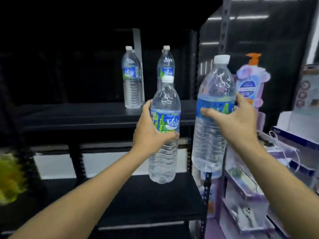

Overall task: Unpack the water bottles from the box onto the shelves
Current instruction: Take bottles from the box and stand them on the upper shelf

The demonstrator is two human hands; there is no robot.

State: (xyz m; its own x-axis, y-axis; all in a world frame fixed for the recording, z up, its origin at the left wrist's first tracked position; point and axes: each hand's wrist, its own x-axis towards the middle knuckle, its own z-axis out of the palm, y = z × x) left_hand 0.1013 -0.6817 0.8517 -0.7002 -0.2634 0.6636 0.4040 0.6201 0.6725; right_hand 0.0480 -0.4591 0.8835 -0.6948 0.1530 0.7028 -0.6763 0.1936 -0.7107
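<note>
Dark metal shelving (pixel 189 152) fills the view ahead, and its upper shelf (pixel 77 116) carries two standing bottles (pixel 132 83) toward the back, set apart from each other. A rack of purple goods (pixel 245 195) crowds in on my right (the box itself is out of sight).

I judge I'm mid-delivery, with a bottle upright in each hand, in the air before the shelf's front edge, bases lower than its top. Next, both must rise clear of that edge and settle beside the pair without knocking them.

My left hand (pixel 150 133) wraps the left bottle (pixel 164 157) at its label. My right hand (pixel 236 121) clasps the right bottle (pixel 210 144) likewise, thumb across the front. Each bottle is clear, full and ribbed below, with a blue-green label and a white cap.
</note>
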